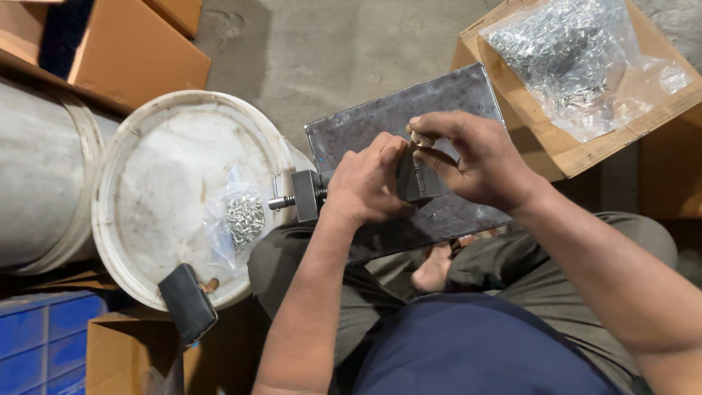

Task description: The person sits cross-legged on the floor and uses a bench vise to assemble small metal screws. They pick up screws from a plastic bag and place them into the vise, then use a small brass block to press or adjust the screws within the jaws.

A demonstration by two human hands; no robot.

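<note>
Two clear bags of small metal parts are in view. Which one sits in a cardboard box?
The large bag at upper right, in the open cardboard box. The small bag lies on the white bucket lid.

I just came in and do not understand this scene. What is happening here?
A person sits on the floor with a grey metal plate across the lap. The left hand grips a small dark clamp-like tool with a screw. The right hand pinches a small brass-coloured part above it. A bag of small metal pieces lies on a white bucket lid.
</note>
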